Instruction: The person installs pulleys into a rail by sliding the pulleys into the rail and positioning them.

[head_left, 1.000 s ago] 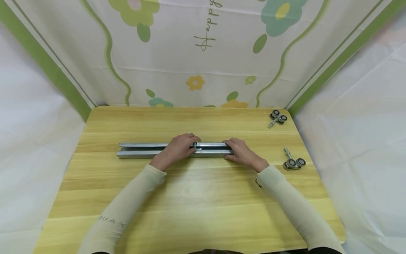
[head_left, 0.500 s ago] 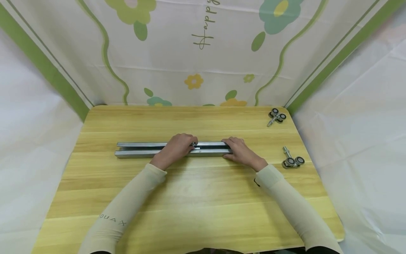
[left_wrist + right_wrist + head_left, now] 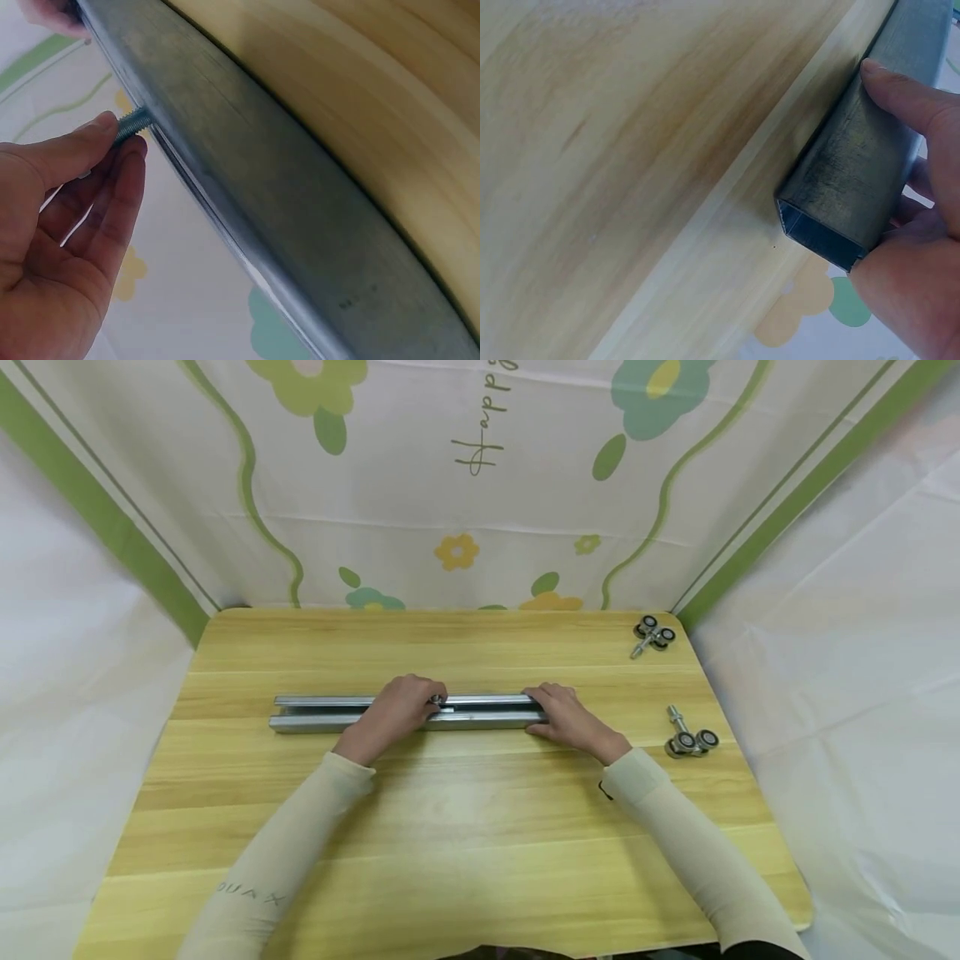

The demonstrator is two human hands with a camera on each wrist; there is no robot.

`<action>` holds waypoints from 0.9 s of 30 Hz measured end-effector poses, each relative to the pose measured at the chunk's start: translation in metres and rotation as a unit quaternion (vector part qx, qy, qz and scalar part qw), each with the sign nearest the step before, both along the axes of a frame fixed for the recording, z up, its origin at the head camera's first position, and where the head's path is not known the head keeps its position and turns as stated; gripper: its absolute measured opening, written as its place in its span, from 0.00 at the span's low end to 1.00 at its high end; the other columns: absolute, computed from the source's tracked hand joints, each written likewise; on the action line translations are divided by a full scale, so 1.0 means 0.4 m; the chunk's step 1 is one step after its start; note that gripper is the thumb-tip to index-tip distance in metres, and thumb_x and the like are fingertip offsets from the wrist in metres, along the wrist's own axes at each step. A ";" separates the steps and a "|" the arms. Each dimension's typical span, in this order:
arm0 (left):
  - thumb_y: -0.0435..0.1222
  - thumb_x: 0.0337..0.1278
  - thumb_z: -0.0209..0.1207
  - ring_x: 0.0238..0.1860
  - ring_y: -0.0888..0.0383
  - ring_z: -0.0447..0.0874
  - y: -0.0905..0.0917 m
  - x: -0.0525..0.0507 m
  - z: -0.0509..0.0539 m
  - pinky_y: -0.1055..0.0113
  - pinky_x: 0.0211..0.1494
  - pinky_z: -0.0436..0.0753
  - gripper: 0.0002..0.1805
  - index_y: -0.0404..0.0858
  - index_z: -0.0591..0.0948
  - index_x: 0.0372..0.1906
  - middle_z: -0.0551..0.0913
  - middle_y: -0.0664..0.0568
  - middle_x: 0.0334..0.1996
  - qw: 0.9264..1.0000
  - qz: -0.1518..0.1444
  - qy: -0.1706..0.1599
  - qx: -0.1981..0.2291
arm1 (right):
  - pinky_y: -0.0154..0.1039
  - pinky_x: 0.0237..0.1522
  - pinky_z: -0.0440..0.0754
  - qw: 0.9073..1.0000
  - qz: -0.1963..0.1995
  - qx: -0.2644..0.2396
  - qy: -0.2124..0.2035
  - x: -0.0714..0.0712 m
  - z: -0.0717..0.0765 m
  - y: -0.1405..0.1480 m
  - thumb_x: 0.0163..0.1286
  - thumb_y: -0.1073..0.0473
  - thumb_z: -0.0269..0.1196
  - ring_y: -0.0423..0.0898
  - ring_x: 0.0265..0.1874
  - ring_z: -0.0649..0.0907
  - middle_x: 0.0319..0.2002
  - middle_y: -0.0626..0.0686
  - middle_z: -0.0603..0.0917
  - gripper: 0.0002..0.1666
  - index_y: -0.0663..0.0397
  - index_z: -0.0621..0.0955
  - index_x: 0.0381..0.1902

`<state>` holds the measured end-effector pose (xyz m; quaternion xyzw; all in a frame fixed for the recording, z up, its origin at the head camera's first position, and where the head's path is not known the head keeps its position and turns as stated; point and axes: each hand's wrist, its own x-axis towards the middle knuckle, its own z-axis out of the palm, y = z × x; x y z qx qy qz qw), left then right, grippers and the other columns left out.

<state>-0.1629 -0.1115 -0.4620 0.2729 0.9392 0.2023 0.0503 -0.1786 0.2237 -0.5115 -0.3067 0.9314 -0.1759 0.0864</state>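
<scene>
Lying across the desk (image 3: 465, 843), the metal rail (image 3: 487, 720) runs about parallel to the far edge and sits nearer that edge than the near one; we see its long slot facing up and its ends well in from the left and right edges. With our left hand (image 3: 396, 710) we pinch a threaded bolt (image 3: 138, 121) between thumb and fingertips, where it stands out of the slot; its inner end is hidden by the rail wall. Our right hand (image 3: 568, 718) grips the rail by its right end, the thumb flat along the side facing us and the fingers round the other side, partly out of sight. Beyond the rail's right end we have two wheeled trolleys: the far trolley (image 3: 650, 623) at the far right corner, its bolt pointing back toward us and leftward, and the near trolley (image 3: 684, 742) by the right edge, its bolt toward the far edge.
</scene>
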 end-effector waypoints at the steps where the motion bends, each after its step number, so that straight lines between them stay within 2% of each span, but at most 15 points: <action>1: 0.28 0.69 0.67 0.37 0.55 0.86 -0.005 0.001 0.000 0.59 0.43 0.86 0.06 0.39 0.90 0.46 0.92 0.48 0.42 1.000 0.003 -0.001 0.000 | 0.60 0.64 0.73 1.000 0.000 0.000 -0.001 0.000 0.000 0.000 0.69 0.52 0.76 0.58 0.57 0.81 0.60 0.63 0.82 0.41 0.64 0.74 0.72; 8: 0.28 0.69 0.67 0.36 0.55 0.86 -0.039 0.011 0.002 0.60 0.41 0.86 0.08 0.38 0.90 0.48 0.92 0.47 0.44 1.000 0.025 -0.017 0.006 | 0.61 0.67 0.72 1.000 -0.004 -0.001 -0.007 0.001 -0.002 -0.001 0.69 0.52 0.76 0.58 0.59 0.81 0.61 0.64 0.82 0.41 0.65 0.74 0.73; 16: 0.28 0.68 0.68 0.35 0.55 0.86 -0.080 0.018 0.003 0.59 0.40 0.85 0.07 0.38 0.90 0.47 0.92 0.46 0.42 0.999 0.039 -0.008 0.017 | 0.61 0.67 0.71 1.000 -0.008 -0.003 -0.010 0.001 -0.003 0.001 0.69 0.52 0.76 0.58 0.58 0.81 0.60 0.63 0.82 0.42 0.64 0.73 0.73; 22: 0.27 0.67 0.69 0.41 0.50 0.90 -0.117 0.031 0.003 0.55 0.44 0.88 0.07 0.36 0.91 0.47 0.92 0.45 0.43 0.999 0.048 0.001 0.025 | 0.61 0.67 0.71 1.000 -0.008 -0.009 -0.012 0.002 -0.005 0.001 0.69 0.53 0.76 0.57 0.56 0.81 0.59 0.63 0.82 0.41 0.65 0.74 0.73; 27: 0.27 0.66 0.69 0.43 0.49 0.91 -0.152 0.040 0.008 0.53 0.46 0.89 0.08 0.36 0.90 0.48 0.92 0.45 0.45 0.998 0.059 -0.003 0.026 | 0.61 0.68 0.71 1.000 -0.010 -0.008 -0.013 0.004 -0.004 -0.001 0.69 0.54 0.76 0.58 0.58 0.80 0.60 0.63 0.82 0.41 0.65 0.73 0.73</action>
